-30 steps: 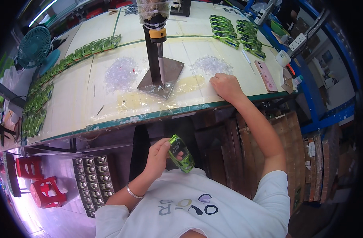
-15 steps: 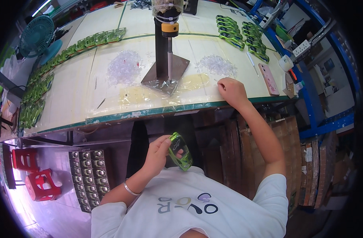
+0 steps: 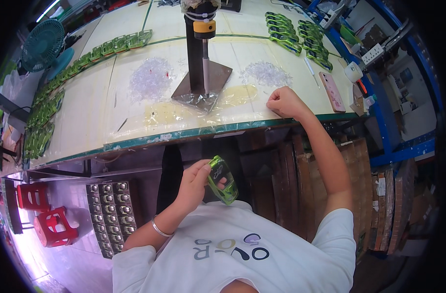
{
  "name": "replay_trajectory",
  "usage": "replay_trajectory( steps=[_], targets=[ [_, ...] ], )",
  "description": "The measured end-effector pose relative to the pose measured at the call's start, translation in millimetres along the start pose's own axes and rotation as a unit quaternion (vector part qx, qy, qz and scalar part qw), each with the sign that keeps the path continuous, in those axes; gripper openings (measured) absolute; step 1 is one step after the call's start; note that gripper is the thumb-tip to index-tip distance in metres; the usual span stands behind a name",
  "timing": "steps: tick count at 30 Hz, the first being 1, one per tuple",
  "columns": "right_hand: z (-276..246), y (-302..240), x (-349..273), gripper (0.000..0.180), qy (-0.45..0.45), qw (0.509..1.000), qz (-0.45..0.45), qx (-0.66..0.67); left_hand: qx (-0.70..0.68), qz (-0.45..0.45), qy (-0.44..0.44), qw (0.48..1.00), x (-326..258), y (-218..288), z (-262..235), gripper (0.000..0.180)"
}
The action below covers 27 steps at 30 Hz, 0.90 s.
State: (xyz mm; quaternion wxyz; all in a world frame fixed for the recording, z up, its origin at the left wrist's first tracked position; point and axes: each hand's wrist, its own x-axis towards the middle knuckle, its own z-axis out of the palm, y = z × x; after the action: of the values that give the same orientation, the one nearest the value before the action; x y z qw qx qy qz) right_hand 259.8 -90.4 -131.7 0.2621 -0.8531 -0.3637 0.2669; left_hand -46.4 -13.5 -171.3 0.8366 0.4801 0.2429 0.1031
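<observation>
My left hand (image 3: 192, 184) is closed on the edge of a bright green toy car body (image 3: 229, 196) with a dark, see-through middle. It is held tilted above my lap, in front of the table's near edge, and fingertips show through its opening. My right hand (image 3: 287, 103) rests on the table near its front edge, fingers curled together; whether anything small is pinched in them is hidden. Just beyond it lies a heap of small clear plastic pieces (image 3: 267, 74). A second such heap (image 3: 151, 79) lies left of an upright electric screwdriver (image 3: 205, 30) mounted over a metal base plate (image 3: 222, 77).
Rows of green car bodies (image 3: 111, 47) line the table's left side, and more (image 3: 284, 34) stand far right. A pink phone (image 3: 332, 92) and a white pen-like stick (image 3: 311, 72) lie at right. A fan (image 3: 42, 45), red stools (image 3: 56, 227) and a tray of parts (image 3: 111, 215) are left.
My left hand has lifted the green car body slightly. The right hand stays closed at nearly the same place on the table, turned a little. The whole view has shifted slightly.
</observation>
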Motion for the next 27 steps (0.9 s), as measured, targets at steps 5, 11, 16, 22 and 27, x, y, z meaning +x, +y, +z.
replay_trajectory(
  steps=[5, 11, 16, 22, 27],
  targets=[
    [10, -17, -38, 0.009, -0.051, 0.966, -0.047, 0.251, 0.004, 0.035, -0.035, 0.999, 0, 11, 5, 0.028],
    [58, -52, -98, 0.005, -0.168, 0.889, -0.192, 0.381, 0.056, 0.054, -0.097, 0.992, -5, 27, 12, 0.029],
    [70, -53, -105, 0.005, -0.201, 0.875, -0.193, 0.396, 0.092, 0.066, -0.127, 0.985, -10, 35, 15, 0.029],
    [67, -58, -109, 0.006, -0.231, 0.874, -0.148, 0.400, 0.139, 0.080, -0.121, 0.980, -12, 35, 16, 0.030],
    [61, -53, -103, 0.009, -0.310, 0.856, -0.179, 0.373, 0.253, 0.070, -0.148, 0.954, -19, 47, 19, 0.026]
  ],
)
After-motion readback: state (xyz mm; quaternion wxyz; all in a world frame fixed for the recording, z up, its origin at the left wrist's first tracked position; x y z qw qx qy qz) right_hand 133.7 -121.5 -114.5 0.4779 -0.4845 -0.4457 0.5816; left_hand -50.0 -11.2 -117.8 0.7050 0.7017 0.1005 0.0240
